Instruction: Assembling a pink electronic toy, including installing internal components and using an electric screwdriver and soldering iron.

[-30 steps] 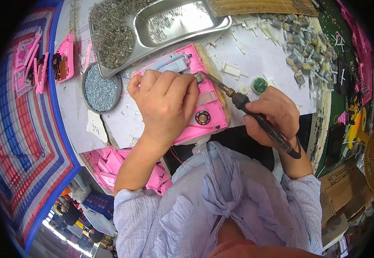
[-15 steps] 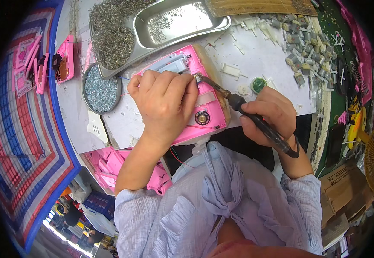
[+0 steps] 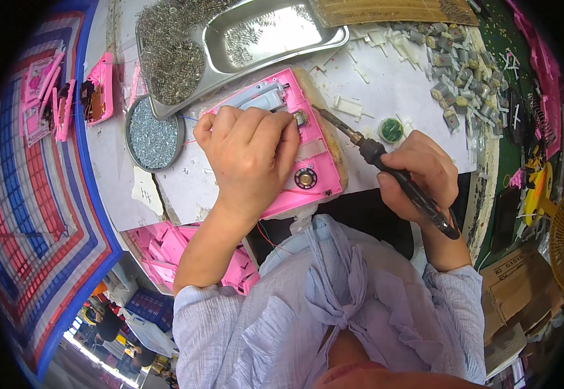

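Note:
A pink plastic casing [image 3: 325,165] lies open-side up on a yellowish pad [image 3: 308,83]. My left hand [image 3: 249,152] rests over its middle with the fingers closed and bent down. What they pinch is hidden beneath them. Close to those fingertips a small metal motor [image 3: 300,118] sits in the casing. A round black speaker [image 3: 306,178] and a grey-blue plastic part [image 3: 265,98] are also inside it. My right hand [image 3: 424,175] grips a soldering iron [image 3: 374,153] by its black handle. The iron's tip is just beyond the casing's right edge, apart from the motor.
A round green tub [image 3: 391,130] stands right of the iron. Several small motors [image 3: 463,78] are heaped at the back right. Behind the casing, a metal tray [image 3: 214,71] holds springs. A bowl of screws [image 3: 154,133] is to its left. Pink parts [image 3: 165,249] lie below the table edge.
My right hand has drawn the soldering iron back to the right, so its tip has left the motor. The left hand and the casing stay in place.

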### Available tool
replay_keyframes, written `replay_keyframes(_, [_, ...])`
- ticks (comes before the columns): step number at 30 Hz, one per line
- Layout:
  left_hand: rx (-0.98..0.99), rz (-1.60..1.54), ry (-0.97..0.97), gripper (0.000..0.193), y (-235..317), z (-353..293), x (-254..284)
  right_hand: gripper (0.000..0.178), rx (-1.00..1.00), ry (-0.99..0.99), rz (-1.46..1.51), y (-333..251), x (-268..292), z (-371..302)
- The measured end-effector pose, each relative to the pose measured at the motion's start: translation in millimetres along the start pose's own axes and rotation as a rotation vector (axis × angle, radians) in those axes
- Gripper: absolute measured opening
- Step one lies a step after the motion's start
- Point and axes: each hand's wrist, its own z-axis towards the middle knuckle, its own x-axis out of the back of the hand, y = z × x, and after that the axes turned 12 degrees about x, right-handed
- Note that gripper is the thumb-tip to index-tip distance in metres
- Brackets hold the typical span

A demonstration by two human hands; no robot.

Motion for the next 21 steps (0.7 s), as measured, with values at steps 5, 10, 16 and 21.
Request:
replay_keyframes(5, [0.009,0.011,-0.007,0.014,0.6,-0.5,0.9,0.032,0.015,0.015,-0.005,0.9,1.0,0.1])
replay_keyframes(10, [0.007,0.009,-0.011,0.014,0.6,-0.5,1.4,0.033,0.005,-0.001,-0.002,0.1,3.6,0.8])
replay_keyframes(16, [0.016,-0.004,0.015,0.011,1.2,-1.5,-1.9,0.033,0.01,-0.007,-0.016,-0.3,5.4,1.8])
replay_keyframes(21, [0.012,0.021,-0.008,0.011,2.3,-0.3,1.7,0.033,0.004,-0.003,-0.019,-1.2,5.8,1.9])
